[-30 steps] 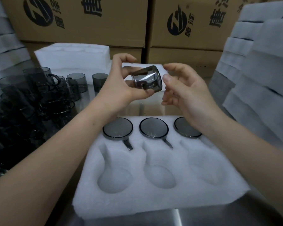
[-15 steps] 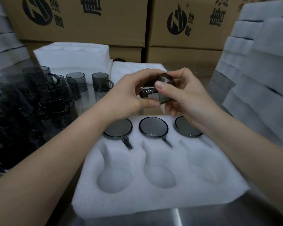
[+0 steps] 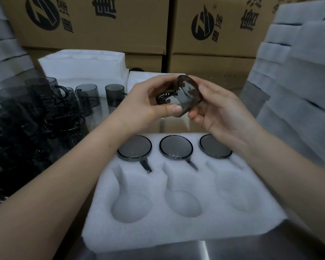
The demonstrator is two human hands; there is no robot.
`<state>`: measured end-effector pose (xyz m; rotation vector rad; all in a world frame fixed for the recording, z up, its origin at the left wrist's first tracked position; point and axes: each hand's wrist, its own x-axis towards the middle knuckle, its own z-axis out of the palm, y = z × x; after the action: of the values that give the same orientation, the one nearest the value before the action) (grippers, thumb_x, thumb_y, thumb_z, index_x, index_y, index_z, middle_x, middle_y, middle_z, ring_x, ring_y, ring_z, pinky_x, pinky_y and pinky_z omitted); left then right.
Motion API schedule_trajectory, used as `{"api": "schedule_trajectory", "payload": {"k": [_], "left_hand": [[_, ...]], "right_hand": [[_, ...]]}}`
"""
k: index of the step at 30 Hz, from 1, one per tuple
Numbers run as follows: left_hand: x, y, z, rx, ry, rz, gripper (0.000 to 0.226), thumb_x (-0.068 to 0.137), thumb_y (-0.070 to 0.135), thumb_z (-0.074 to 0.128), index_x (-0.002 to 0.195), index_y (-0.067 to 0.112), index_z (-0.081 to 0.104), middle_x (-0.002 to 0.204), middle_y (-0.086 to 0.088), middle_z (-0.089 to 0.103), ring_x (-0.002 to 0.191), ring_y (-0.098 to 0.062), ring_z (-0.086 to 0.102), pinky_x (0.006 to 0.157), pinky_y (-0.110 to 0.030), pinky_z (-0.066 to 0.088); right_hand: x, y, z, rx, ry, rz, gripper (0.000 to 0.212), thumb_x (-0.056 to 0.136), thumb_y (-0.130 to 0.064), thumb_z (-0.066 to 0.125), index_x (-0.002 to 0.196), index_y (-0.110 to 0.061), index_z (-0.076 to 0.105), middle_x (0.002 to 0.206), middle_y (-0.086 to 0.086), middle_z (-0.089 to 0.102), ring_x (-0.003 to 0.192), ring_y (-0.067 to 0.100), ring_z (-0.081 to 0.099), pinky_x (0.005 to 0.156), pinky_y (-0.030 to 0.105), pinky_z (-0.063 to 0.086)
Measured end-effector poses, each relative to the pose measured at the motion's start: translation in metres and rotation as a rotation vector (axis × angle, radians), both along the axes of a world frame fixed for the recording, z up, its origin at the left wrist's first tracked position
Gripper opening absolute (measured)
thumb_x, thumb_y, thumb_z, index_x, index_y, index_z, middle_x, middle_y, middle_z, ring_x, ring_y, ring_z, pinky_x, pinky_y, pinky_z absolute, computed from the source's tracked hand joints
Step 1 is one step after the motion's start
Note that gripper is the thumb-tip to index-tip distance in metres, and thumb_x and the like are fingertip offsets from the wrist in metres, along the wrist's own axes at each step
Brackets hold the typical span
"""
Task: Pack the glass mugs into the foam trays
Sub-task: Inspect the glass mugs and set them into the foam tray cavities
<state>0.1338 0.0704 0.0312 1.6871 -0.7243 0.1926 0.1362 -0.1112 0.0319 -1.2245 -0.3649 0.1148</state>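
Both hands hold one smoky grey glass mug (image 3: 186,95) on its side above the far edge of the white foam tray (image 3: 176,228). My left hand (image 3: 148,107) grips it from the left, thumb on its lower wall. My right hand (image 3: 219,109) cups it from the right, fingers curled around its base. Three mugs sit in the tray's far row: the left mug (image 3: 134,148), the middle mug (image 3: 176,147) and the right mug (image 3: 214,148), partly behind my right wrist. The three near pockets hold nothing.
Several loose grey mugs (image 3: 45,109) crowd the steel table (image 3: 233,250) at the left. Foam tray stacks (image 3: 298,91) rise at the right, more foam (image 3: 83,64) lies behind, and cardboard boxes (image 3: 101,21) line the back.
The mug has come down a little and turned in my hands, its round base now facing up and right. My right hand has closed around it.
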Motion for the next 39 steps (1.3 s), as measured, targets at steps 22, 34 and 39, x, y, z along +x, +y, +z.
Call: {"api": "schedule_trajectory", "payload": {"k": [22, 34, 39], "left_hand": [[-0.003, -0.002, -0.001, 0.143, -0.004, -0.032, 0.070, 0.079, -0.008, 0.070, 0.139, 0.016, 0.044, 0.129, 0.004, 0.059, 0.120, 0.001, 0.054, 0.100, -0.015, 0.041], [-0.006, -0.007, -0.001, 0.231, 0.075, 0.074, 0.056, 0.081, 0.007, 0.075, 0.131, 0.016, 0.051, 0.118, 0.000, 0.065, 0.104, -0.011, 0.067, 0.097, -0.033, 0.051], [-0.009, -0.012, -0.002, 0.360, -0.048, 0.209, 0.064, 0.069, 0.035, 0.084, 0.121, 0.035, 0.048, 0.106, 0.021, 0.065, 0.098, 0.010, 0.059, 0.081, -0.005, 0.045]], "right_hand": [[-0.004, 0.004, -0.004, -0.135, -0.089, -0.233, 0.023, 0.097, -0.029, 0.056, 0.079, -0.017, 0.047, 0.069, 0.010, 0.059, 0.032, 0.020, 0.050, 0.030, 0.017, 0.034], [-0.007, 0.012, -0.001, -0.164, -0.075, -0.140, 0.029, 0.090, -0.023, 0.068, 0.099, -0.018, 0.042, 0.101, 0.011, 0.063, 0.079, 0.021, 0.071, 0.060, 0.034, 0.056], [-0.010, 0.016, -0.003, -0.485, -0.267, -0.247, 0.037, 0.086, -0.026, 0.074, 0.113, -0.027, 0.048, 0.096, -0.009, 0.067, 0.084, 0.000, 0.069, 0.069, 0.017, 0.052]]}}
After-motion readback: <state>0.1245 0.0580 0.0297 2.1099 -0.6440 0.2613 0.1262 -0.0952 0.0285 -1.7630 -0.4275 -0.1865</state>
